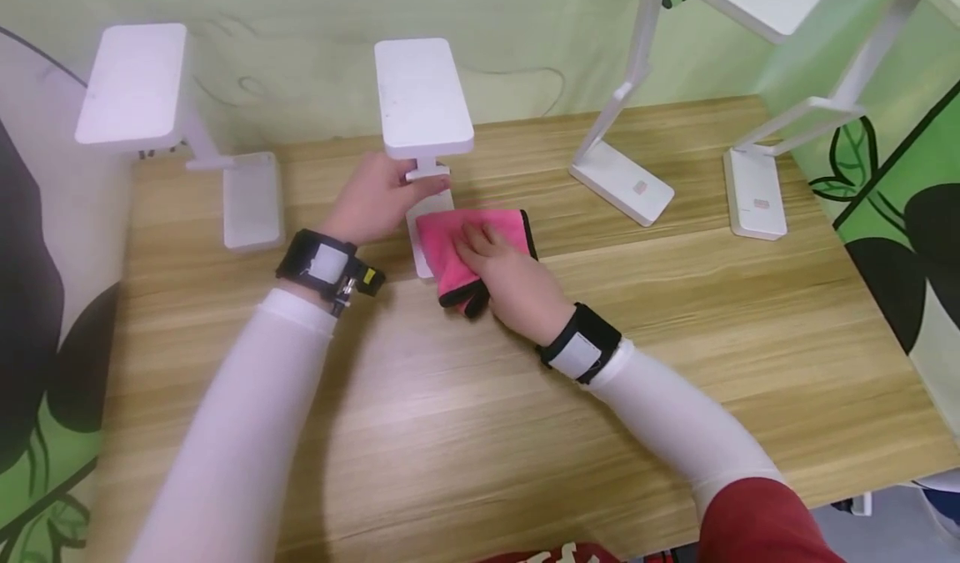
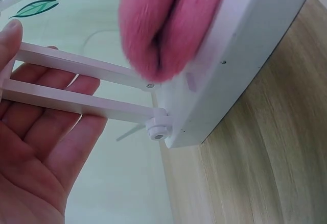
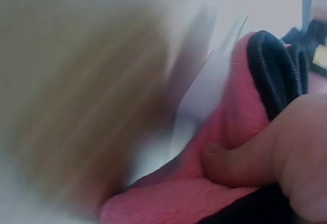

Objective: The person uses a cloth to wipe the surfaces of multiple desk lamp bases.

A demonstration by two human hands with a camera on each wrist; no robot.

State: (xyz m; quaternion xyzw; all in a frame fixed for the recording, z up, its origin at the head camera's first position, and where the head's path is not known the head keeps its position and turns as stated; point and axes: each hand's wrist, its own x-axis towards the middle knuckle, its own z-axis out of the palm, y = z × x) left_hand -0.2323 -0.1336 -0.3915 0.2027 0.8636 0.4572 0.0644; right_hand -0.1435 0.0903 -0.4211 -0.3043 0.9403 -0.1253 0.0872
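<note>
Nearest the camera, at the bottom of the frame, are a red sleeve at lower right and a white sleeve at lower left, each leading to a hand above the wooden desk.

Work position: upper centre of the frame. One white lamp stands there, its head above its stem. Its base lies flat on the desk, long axis running nearly top to bottom in the frame.

Left hand: clamped on the stem, fingers behind its two bars, thumb on the near side. It is the nearer hand to the stem.

Right hand: holds the folded pink cloth, thumb pressed into the fabric. It is the nearer hand to the base's lower end.

Governing relation: the base lies up and to the left of the right hand; the right forearm slants across the base's long axis. The cloth covers the base's right side and overhangs onto the desk; a narrow left strip and the upper end remain exposed.
</note>
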